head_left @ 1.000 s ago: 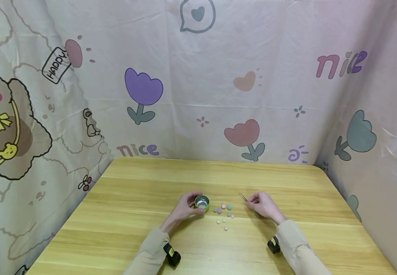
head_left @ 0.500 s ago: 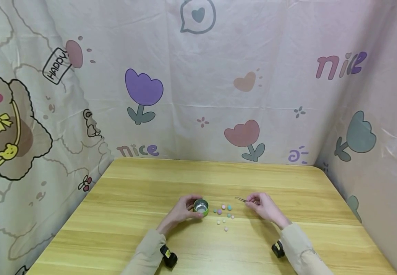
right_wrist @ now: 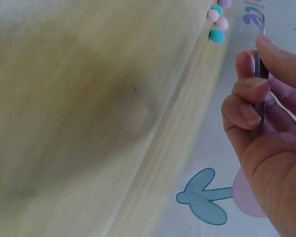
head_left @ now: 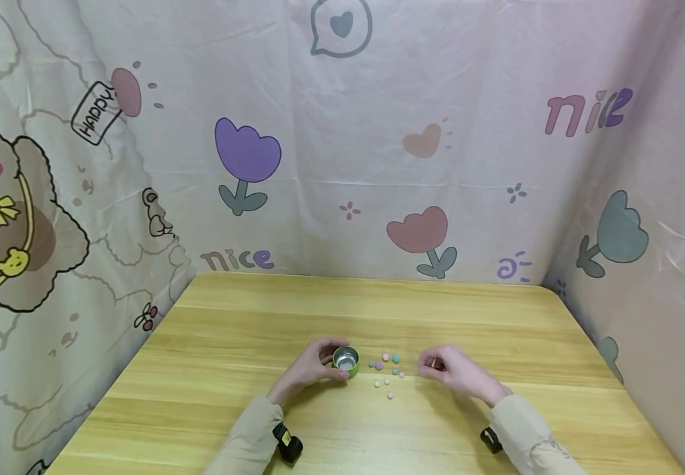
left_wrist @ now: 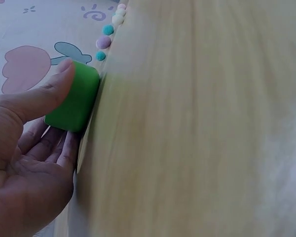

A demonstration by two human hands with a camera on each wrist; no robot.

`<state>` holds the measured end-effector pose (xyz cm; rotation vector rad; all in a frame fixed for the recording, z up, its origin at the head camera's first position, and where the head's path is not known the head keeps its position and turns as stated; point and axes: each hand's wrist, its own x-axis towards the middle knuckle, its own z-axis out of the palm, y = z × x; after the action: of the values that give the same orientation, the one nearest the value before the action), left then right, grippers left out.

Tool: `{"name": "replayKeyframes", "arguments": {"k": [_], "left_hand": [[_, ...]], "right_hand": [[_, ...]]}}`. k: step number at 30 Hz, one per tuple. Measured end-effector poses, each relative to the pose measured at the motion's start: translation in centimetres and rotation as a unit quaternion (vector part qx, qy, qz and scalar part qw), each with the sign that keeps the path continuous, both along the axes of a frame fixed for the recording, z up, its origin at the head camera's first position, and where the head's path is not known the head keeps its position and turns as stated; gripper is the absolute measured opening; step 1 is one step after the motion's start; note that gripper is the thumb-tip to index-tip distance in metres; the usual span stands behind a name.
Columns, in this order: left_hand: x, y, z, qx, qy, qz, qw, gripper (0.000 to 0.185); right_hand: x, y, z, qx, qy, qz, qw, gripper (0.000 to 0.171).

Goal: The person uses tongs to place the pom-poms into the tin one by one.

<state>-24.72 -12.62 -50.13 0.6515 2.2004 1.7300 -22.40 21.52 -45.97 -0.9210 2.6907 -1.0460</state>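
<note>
A small green tin (head_left: pixel 347 361) with a shiny metal inside stands open on the wooden table (head_left: pixel 247 396). My left hand (head_left: pixel 312 366) curls round its left side; in the left wrist view the thumb (left_wrist: pixel 42 96) presses on the green tin (left_wrist: pixel 74 96). Just right of the tin lie several small pastel balls (head_left: pixel 387 371), also seen as balls (left_wrist: pixel 108 30) and balls (right_wrist: pixel 217 19) in the wrist views. My right hand (head_left: pixel 446 367) hovers right of them and pinches thin metal tweezers (right_wrist: pixel 259 79) between thumb and fingers.
Printed fabric with tulips and "nice" lettering hangs as walls at the back (head_left: pixel 348 145), the left and the right (head_left: pixel 645 251). The table's right edge meets the right curtain. Black wrist cameras (head_left: pixel 287 443) sit on both sleeves.
My right hand has drawn slightly back and down, turning the tweezers so their tips no longer stick out to the left. The left hand stays on the tin.
</note>
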Motion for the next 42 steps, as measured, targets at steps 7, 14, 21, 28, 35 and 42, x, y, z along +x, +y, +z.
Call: {"name": "replayKeyframes", "arguments": {"k": [7, 14, 21, 28, 35, 42], "left_hand": [[0.0, 0.0, 0.0, -0.006, -0.007, 0.002, 1.0000, 0.064], [-0.1, -0.1, 0.0, -0.012, -0.009, 0.004, 0.9999, 0.064], [-0.2, -0.2, -0.2, -0.010, -0.006, 0.001, 0.9999, 0.063], [-0.2, -0.2, -0.2, -0.011, -0.006, 0.000, 0.9999, 0.063], [-0.2, -0.2, -0.1, -0.015, -0.005, -0.001, 0.9999, 0.063], [-0.2, -0.2, -0.1, -0.015, -0.004, -0.001, 0.9999, 0.063]], "right_hand": [[0.5, -0.5, 0.2, 0.022, 0.001, 0.039, 0.999, 0.006], [0.7, -1.1, 0.4, 0.038, 0.004, 0.058, 0.998, 0.005], [0.7, -1.4, 0.1, 0.047, 0.008, 0.065, 0.997, 0.004], [0.8, -1.5, 0.0, 0.048, 0.012, 0.070, 0.996, 0.008], [1.0, -1.9, 0.2, 0.048, 0.010, 0.072, 0.996, 0.004], [0.9, -2.0, -0.1, 0.061, 0.012, 0.065, 0.996, 0.005]]}}
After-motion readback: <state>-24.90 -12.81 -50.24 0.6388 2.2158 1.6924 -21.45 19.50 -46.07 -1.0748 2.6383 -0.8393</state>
